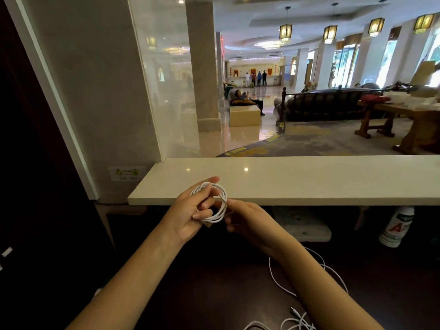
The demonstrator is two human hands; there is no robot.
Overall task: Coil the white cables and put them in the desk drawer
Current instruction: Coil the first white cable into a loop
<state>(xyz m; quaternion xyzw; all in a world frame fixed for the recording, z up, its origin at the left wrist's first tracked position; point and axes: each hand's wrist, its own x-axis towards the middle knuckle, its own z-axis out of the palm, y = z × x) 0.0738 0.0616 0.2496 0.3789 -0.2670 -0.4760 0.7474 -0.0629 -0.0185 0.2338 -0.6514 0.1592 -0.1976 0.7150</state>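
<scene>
A white cable wound into a small coil [220,211] is held up in front of the counter's edge. My left hand [190,215] has its fingers through the coil and grips it. My right hand [247,219] pinches the coil's right side, where the cable end crosses the loops. More loose white cable [282,285] lies uncoiled on the dark desk [214,294] under my right forearm, with a tangle and a plug end [296,315] near the bottom edge. No drawer shows in this view.
A pale stone counter [309,184] runs across just beyond my hands, above the dark desk. A white bottle with red and green print [396,228] and a white flat object [302,225] sit under the counter at right. Behind is a lobby with sofas and people.
</scene>
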